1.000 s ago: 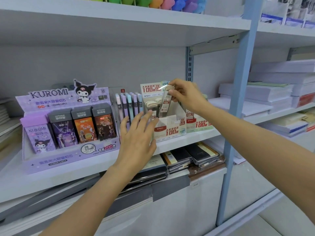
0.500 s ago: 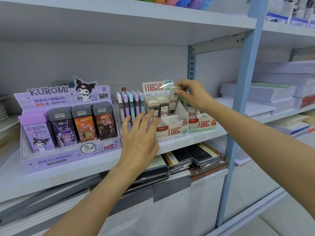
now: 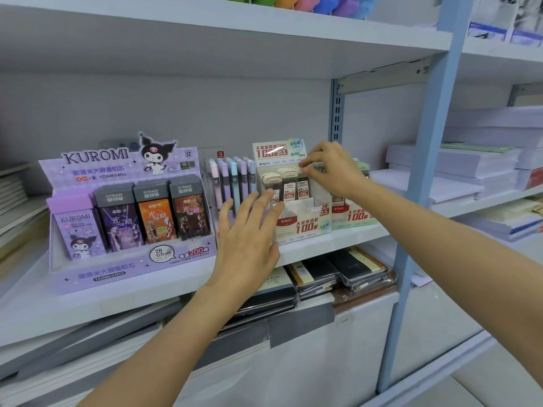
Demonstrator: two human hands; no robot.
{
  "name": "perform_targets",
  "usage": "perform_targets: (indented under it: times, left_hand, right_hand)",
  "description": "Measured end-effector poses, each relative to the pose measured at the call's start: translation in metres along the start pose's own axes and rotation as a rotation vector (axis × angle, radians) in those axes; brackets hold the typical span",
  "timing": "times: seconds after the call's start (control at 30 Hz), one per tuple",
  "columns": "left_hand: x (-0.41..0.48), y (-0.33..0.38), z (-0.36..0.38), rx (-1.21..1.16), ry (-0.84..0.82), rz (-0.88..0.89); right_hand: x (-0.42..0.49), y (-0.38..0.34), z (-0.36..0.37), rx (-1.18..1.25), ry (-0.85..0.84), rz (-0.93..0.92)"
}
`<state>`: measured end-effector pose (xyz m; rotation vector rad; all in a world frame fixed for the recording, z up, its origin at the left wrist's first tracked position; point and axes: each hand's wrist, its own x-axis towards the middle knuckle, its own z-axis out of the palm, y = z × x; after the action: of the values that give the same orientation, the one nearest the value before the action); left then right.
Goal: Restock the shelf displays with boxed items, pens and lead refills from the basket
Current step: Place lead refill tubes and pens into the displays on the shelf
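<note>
A white lead refill display box stands on the middle shelf, with three refill tubes upright in its back row. My right hand reaches over the box, its fingertips pinched on the cap of the rightmost refill tube, which sits low in its slot. My left hand is open with its fingers spread, its fingertips at the box's left front corner. Pastel pens stand in a clear holder just left of the box. The basket is out of view.
A purple Kuromi display of boxed leads fills the shelf's left side. A green-fronted refill box sits behind my right wrist. A blue shelf upright rises at right, with paper stacks beyond. Dark notebooks lie on the shelf below.
My right hand has lowered the refill tube from above the box down into the back row's right slot. My left hand stayed by the box front.
</note>
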<state>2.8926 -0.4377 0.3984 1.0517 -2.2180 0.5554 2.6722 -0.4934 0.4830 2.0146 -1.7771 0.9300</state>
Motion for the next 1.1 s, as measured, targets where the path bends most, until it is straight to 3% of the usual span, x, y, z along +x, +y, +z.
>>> perform_targets:
  times: [0.13,0.23,0.33,0.43,0.6,0.73,0.87,1.0,1.1]
  left_hand:
    - [-0.008,0.004,0.000,0.006,0.055,0.023]
    - [-0.028,0.015,0.009,-0.035,0.184,0.054]
    - [-0.070,0.029,0.038,-0.089,0.239,0.095]
    - [-0.134,0.037,0.083,-0.180,-0.028,0.115]
    - [-0.260,0.039,0.153,-0.286,-0.684,-0.054]
    - [-0.346,0.043,0.189,-0.330,-0.976,-0.220]
    - [-0.398,0.042,0.203,-0.396,-1.005,-0.234]
    - [-0.416,0.038,0.212,-0.436,-0.995,-0.249]
    - [-0.424,0.034,0.217,-0.433,-0.936,-0.226]
  right_hand:
    - [-0.026,-0.005,-0.013,0.091,0.118,-0.122]
    - [-0.066,-0.019,-0.017,0.255,0.230,-0.274]
    - [-0.124,-0.031,0.006,0.486,0.101,-0.307]
    - [-0.185,-0.028,0.060,0.665,-0.232,-0.183]
    - [-0.288,0.000,0.177,0.605,-0.745,0.084]
    - [-0.379,0.018,0.254,0.461,-1.109,0.176]
    - [-0.456,0.017,0.300,0.400,-1.281,0.306]
    - [-0.503,-0.015,0.331,0.364,-1.274,0.459]
    - [-0.521,-0.043,0.351,0.237,-1.249,0.452]
